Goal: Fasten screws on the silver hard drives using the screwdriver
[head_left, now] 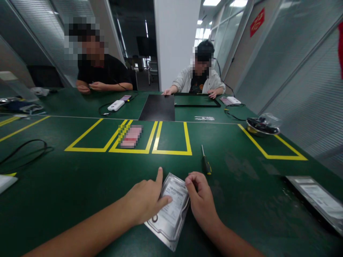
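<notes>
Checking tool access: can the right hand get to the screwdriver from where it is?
Probably yes. The right hand rests on the bagged hard drive, and the screwdriver lies just beyond it on the green mat, with nothing between them.

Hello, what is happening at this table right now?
A person has both hands on a hard drive in a silvery bag lying on the green table. The left hand presses on it, the right hand grips its edge. A screwdriver lies just beyond. Two other people sit across the table.
</notes>
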`<state>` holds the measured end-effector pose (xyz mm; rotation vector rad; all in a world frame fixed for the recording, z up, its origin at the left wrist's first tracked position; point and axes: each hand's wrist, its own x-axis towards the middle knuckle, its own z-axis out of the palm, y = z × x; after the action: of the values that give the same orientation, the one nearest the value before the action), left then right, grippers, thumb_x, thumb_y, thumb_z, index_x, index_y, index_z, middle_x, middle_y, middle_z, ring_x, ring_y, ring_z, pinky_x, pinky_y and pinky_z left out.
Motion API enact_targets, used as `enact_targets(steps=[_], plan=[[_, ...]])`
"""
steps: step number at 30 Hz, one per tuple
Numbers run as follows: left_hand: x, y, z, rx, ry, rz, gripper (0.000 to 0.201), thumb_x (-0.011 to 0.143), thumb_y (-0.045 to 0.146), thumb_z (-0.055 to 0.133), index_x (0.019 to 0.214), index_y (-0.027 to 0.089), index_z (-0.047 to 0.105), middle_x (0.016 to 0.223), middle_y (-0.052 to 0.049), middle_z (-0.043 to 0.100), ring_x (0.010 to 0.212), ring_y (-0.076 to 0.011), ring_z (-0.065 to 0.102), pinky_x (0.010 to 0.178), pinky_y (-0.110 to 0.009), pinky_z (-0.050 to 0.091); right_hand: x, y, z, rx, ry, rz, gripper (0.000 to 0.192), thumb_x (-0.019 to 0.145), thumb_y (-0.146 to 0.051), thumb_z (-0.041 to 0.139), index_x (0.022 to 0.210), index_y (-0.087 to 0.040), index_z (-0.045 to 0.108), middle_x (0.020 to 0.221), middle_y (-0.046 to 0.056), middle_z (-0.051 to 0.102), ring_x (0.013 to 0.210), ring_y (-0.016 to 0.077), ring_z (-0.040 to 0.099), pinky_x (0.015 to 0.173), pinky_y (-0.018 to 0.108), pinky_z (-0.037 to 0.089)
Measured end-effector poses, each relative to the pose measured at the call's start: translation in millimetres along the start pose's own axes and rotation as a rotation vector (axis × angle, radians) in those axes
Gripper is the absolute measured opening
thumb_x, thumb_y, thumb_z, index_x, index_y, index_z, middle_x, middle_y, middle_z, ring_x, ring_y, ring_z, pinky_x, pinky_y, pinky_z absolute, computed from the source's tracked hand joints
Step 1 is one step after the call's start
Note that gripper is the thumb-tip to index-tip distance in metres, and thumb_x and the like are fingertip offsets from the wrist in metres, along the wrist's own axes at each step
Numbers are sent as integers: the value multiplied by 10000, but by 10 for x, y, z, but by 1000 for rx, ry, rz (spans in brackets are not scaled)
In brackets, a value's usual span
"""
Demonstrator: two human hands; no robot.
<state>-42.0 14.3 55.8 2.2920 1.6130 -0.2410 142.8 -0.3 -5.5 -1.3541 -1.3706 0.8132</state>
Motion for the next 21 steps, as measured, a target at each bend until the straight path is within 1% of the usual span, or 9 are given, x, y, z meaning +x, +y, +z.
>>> enact_targets(steps=[2, 4, 9, 11, 13, 14, 16, 18, 21], plan=[[-30, -23, 35, -47, 12, 9, 828, 941, 472, 438, 1547, -9, 144, 968, -219, 742, 886, -346, 723, 686, -369, 509, -147, -24, 55, -12, 46, -4, 235, 941, -375, 470, 818, -214, 590, 1122, 123, 541, 1167, 259, 487, 931, 403, 421], [-65, -13, 68, -112, 13, 21, 781, 952, 391, 425, 1555, 10, 107, 955, -196, 747, 827, -303, 737, 648, -325, 510, -259, -47, 102, -18, 57, -11, 238, 961, -374, 443, 856, -227, 599, 1259, 133, 486, 1301, 260, 396, 1013, 432, 376], [-149, 64, 142, -558, -213, -17, 724, 986, 268, 320, 1563, 89, -80, 924, -119, 753, 492, -172, 691, 443, -225, 460, -162, -48, 117, -21, -80, -25, 245, 975, -357, 430, 865, -226, 604, 1321, 125, 478, 1338, 246, 379, 1056, 445, 350], [-154, 58, 177, -674, -221, -48, 737, 1000, 288, 317, 1556, 129, -140, 911, -99, 744, 460, -162, 677, 389, -212, 431, -55, -38, 99, -15, -111, -20, 223, 953, -339, 473, 840, -216, 619, 1283, 124, 509, 1299, 257, 424, 1039, 447, 362], [-133, 17, 217, -637, -99, -55, 812, 976, 311, 421, 1561, 134, -112, 846, -64, 730, 443, -154, 654, 408, -216, 432, 14, -39, 81, 1, -129, -22, 198, 928, -318, 515, 815, -209, 637, 1244, 118, 538, 1235, 261, 480, 1014, 443, 380], [-115, -12, 238, -575, 7, -41, 806, 965, 315, 460, 1571, 125, -36, 781, -36, 716, 461, -154, 646, 457, -228, 453, 30, -45, 73, 8, -133, -28, 188, 918, -308, 530, 809, -208, 646, 1227, 113, 551, 1202, 259, 502, 1003, 441, 387], [-73, -67, 277, -428, 262, 9, 620, 946, 323, 518, 1511, 156, 323, 738, -19, 687, 605, -181, 665, 579, -266, 490, 35, -65, 53, -3, -127, -48, 165, 898, -295, 561, 801, -213, 665, 1169, 99, 585, 1147, 258, 526, 988, 445, 388], [-32, -94, 308, -375, 444, 125, 341, 951, 311, 531, 1261, 195, 612, 782, -32, 679, 717, -187, 663, 666, -285, 503, 29, -88, 30, -37, -108, -57, 136, 876, -287, 594, 798, -226, 687, 1099, 84, 615, 1101, 263, 530, 973, 456, 381], [20, -57, 333, -448, 642, 348, 195, 958, 260, 545, 1052, 204, 706, 910, -56, 696, 841, -177, 663, 746, -277, 519, 36, -116, -3, -54, -112, -42, 116, 853, -280, 624, 785, -241, 709, 1043, 70, 634, 1059, 262, 529, 962, 463, 370]])
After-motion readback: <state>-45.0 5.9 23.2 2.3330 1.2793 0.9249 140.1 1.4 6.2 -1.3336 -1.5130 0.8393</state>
